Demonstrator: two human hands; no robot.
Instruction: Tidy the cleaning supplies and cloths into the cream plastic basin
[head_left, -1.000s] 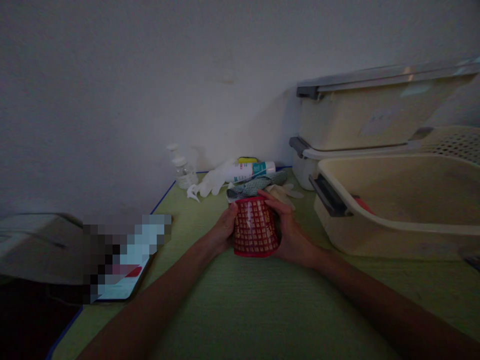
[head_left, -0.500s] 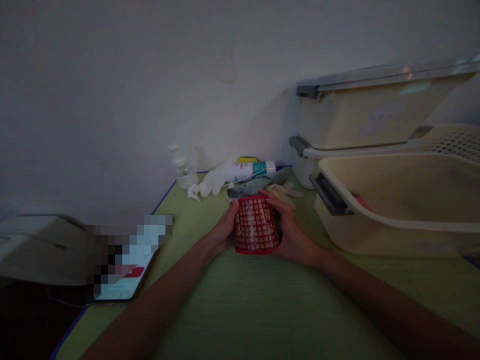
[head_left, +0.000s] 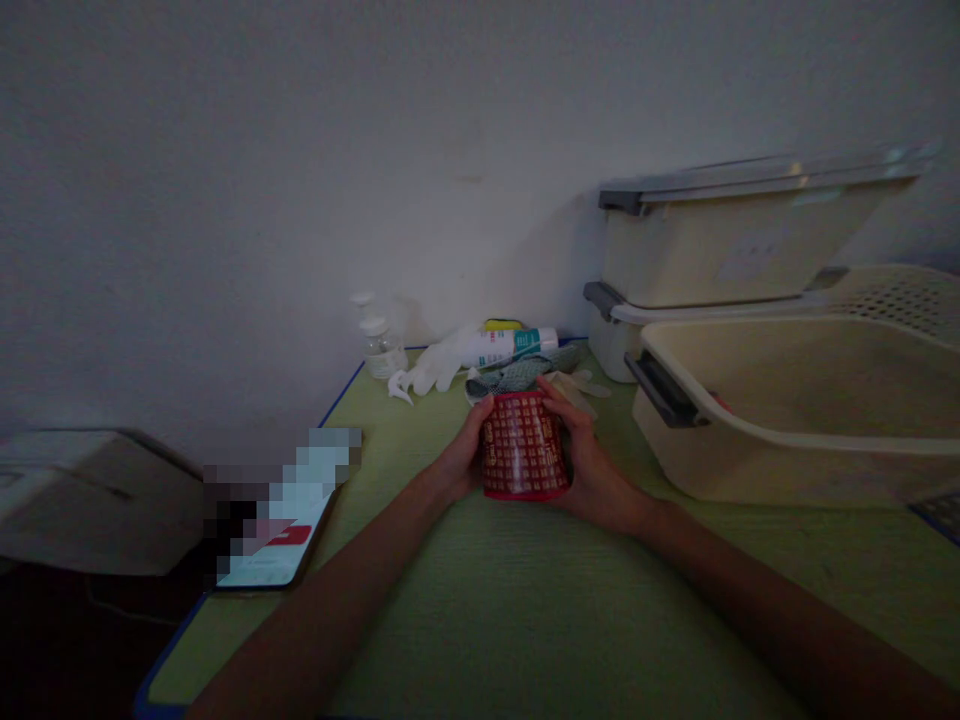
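Note:
Between my two hands stands a dark red, can-shaped container [head_left: 523,450] with rows of small gold characters and brighter red rims. My left hand [head_left: 466,448] presses against its left side, thumb near the upper rim. On the other side my right hand [head_left: 589,460] wraps round it, with fingers at the top edge and the palm low on the side. Its far side and whatever is inside are hidden. Right behind the container lie a grey-green checked cloth [head_left: 510,374] and a pale glove [head_left: 577,386].
A white tube [head_left: 495,346], a yellow sponge [head_left: 502,324], a white glove [head_left: 439,365] and a clear pump bottle [head_left: 384,352] line the wall. At right are an open cream basket [head_left: 720,470] and stacked lidded boxes [head_left: 720,250]. A phone [head_left: 277,560] rests at the left edge.
The whole view has shifted slightly, so most things sit a little further right in the picture. Both hands keep their hold on the red container, which shows about the same side.

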